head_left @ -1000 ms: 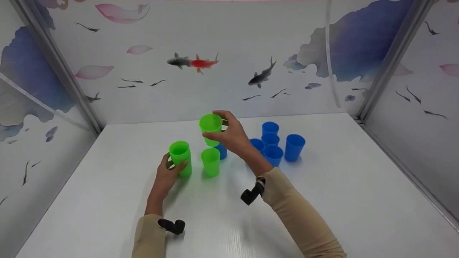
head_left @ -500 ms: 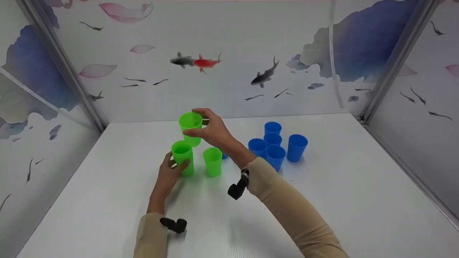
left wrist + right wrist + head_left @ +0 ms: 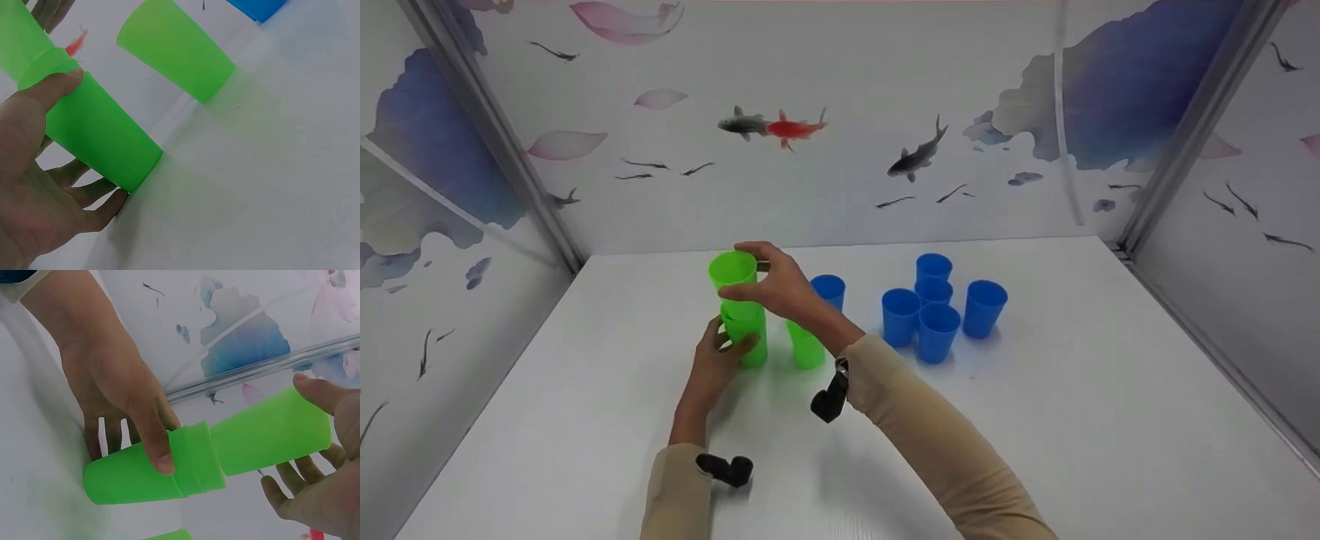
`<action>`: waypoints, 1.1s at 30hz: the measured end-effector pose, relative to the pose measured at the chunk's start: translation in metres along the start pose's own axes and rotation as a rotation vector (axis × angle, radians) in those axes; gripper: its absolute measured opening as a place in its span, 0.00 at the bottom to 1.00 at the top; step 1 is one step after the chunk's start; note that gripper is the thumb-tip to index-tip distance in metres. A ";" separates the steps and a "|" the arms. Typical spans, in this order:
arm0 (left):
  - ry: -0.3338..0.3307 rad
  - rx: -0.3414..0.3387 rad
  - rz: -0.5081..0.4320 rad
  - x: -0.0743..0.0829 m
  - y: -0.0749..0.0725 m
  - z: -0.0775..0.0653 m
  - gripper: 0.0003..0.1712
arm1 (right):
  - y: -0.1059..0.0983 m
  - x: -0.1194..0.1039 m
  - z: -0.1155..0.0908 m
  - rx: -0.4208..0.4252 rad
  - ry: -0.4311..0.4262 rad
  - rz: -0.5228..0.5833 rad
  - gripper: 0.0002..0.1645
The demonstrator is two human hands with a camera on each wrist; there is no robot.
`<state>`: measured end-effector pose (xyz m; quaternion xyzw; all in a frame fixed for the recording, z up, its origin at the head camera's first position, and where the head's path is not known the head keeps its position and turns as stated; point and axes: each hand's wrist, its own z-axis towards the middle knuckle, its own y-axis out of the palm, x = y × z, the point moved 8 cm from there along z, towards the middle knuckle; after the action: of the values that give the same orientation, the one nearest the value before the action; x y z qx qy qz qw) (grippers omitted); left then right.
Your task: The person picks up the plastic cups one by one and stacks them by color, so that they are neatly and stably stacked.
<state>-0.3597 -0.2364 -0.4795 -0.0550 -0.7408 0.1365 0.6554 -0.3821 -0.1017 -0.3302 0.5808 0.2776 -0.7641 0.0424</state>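
On the white table, my left hand (image 3: 711, 369) grips an upright stack of nested green cups (image 3: 751, 324), thumb on the near side. Above it, my right hand (image 3: 781, 286) holds a single green cup (image 3: 731, 271) near its rim. That cup's lower end is at the mouth of the stack; in the right wrist view the held cup (image 3: 273, 433) lines up with the stack (image 3: 135, 472), its base at or just inside the top rim. Another green cup (image 3: 808, 349) stands just right of the stack, partly hidden by the right forearm in the head view.
A blue cup (image 3: 828, 288) stands behind the lone green cup. Further right is a cluster of several blue cups (image 3: 937, 334), with one blue cup (image 3: 984, 309) at its right side. Printed wall panels (image 3: 840, 187) enclose the back and sides of the table (image 3: 1072, 420).
My right hand has carried its green cup leftward, then down onto the mouth of the stack. The left hand keeps its grip in place. The blue cup behind has come into fuller view.
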 end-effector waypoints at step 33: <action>0.041 -0.008 -0.021 0.006 0.001 -0.004 0.49 | 0.015 0.039 -0.004 0.011 0.046 -0.012 0.45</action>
<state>-0.3562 -0.2334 -0.4732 -0.0524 -0.7281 0.1255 0.6719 -0.3855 -0.1026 -0.3724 0.5967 0.2776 -0.7524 0.0283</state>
